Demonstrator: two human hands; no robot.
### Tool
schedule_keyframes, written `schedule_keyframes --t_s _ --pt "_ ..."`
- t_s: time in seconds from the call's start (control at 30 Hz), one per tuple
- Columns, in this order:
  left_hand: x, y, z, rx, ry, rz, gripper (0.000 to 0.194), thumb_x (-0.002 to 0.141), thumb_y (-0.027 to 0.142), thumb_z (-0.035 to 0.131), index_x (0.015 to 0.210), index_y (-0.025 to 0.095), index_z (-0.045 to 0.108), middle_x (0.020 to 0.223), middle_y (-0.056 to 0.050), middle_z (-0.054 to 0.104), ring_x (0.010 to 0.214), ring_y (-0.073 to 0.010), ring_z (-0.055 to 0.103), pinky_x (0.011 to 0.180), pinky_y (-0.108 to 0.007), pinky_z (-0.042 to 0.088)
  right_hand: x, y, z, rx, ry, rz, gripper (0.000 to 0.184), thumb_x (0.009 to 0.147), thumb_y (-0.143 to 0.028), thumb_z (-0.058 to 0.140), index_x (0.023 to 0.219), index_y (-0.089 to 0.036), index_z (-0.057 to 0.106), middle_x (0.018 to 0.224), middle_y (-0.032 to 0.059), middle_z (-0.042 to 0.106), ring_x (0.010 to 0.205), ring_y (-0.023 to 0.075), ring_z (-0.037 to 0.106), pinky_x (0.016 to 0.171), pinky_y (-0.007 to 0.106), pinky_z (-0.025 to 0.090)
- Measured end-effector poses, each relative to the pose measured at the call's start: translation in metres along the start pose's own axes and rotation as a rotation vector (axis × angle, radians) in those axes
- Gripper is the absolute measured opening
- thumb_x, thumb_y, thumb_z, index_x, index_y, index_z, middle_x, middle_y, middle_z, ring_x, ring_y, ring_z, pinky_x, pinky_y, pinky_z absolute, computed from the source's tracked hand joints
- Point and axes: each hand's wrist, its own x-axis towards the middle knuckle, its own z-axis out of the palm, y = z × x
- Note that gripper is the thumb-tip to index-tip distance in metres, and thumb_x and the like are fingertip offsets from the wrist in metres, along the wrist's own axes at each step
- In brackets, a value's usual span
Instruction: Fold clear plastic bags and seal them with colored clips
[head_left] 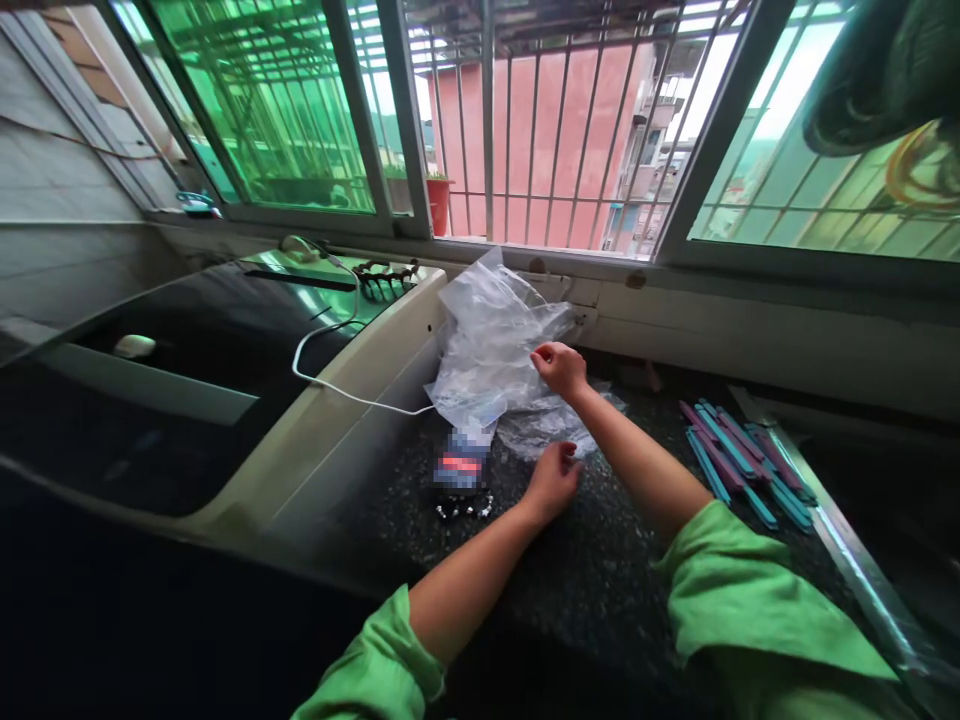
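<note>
Head view: right hand pinching plastic bag, left hand just below it, grip perhaps loose.

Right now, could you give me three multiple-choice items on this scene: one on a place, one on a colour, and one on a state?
1. Where do the pink and teal flat sticks lie?
A. on the dark speckled stone counter, right of the hands
B. on the washing-machine lid
C. on the window sill

2. What colour are the person's sleeves?
A. red
B. light green
C. white

3. What is the right hand doing?
A. resting flat on the counter
B. pinching the crumpled clear plastic bag
C. holding the white cable

Answers:
1 A: the sticks lie in a loose pile on the counter near the right arm.
2 B: both rolled sleeves are light green.
3 B: its fingers close on the edge of the bag, while the left hand is lower, at the plastic.
</note>
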Motion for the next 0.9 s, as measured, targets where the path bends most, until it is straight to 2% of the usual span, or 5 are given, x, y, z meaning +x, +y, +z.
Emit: schedule_keyframes --t_s 0.17,0.3,0.5,0.63,0.9 --pt "0.010 0.008 -0.015 -0.088 0.156 0.088 0.030 0.070 0.006 0.053 0.099 0.017 0.051 0.094 -0.006 0.056 0.077 -0.0135 0.056 0.068 -0.027 0.050 0.029 -0.052 0.020 -0.123 -0.177 0.036 0.026 0.077 -0.043 0.057 0.088 -0.023 0.069 0.094 0.0050 0.069 0.091 0.0204 0.061 0.075 0.028 0.044" --pt "0.016 0.011 -0.024 -0.181 0.234 0.113 0.037 0.075 0.008 0.048 0.111 0.016 0.046 0.108 -0.011 0.054 0.077 -0.0129 0.057 0.067 -0.027 0.051 0.035 -0.057 0.022 -0.131 -0.165 0.055 0.029 0.080 -0.044 0.053 0.090 -0.022 0.068 0.096 0.0057 0.069 0.092 0.0206 0.062 0.075 0.028 0.044" --pt "0.012 0.013 -0.028 0.157 0.167 0.253 0.024 0.075 0.014 0.057 0.098 0.014 0.058 0.105 -0.011 0.056 0.102 -0.0222 0.053 0.092 -0.038 0.044 0.028 0.025 -0.023 -0.099 -0.109 0.324 0.020 0.080 -0.034 0.055 0.089 -0.021 0.067 0.105 0.0067 0.067 0.104 0.0220 0.057 0.086 0.030 0.039" --pt "0.011 0.017 -0.020 0.303 0.108 0.296 0.017 0.077 0.017 0.056 0.093 0.016 0.060 0.098 -0.009 0.057 0.097 -0.0212 0.054 0.090 -0.038 0.044 0.002 0.085 -0.048 -0.084 -0.131 0.572 0.024 0.077 -0.034 0.060 0.074 -0.011 0.066 0.086 0.0152 0.067 0.092 0.0263 0.061 0.075 0.033 0.044" --pt "0.005 0.017 -0.028 0.673 0.068 0.250 0.027 0.077 0.027 0.059 0.103 0.018 0.060 0.107 -0.010 0.056 0.104 -0.0251 0.050 0.092 -0.039 0.038 -0.033 0.098 -0.036 0.326 -0.222 0.689 0.029 0.073 -0.032 0.067 0.056 -0.012 0.056 0.040 -0.0046 0.045 0.034 0.0048 0.033 0.037 0.019 0.027"
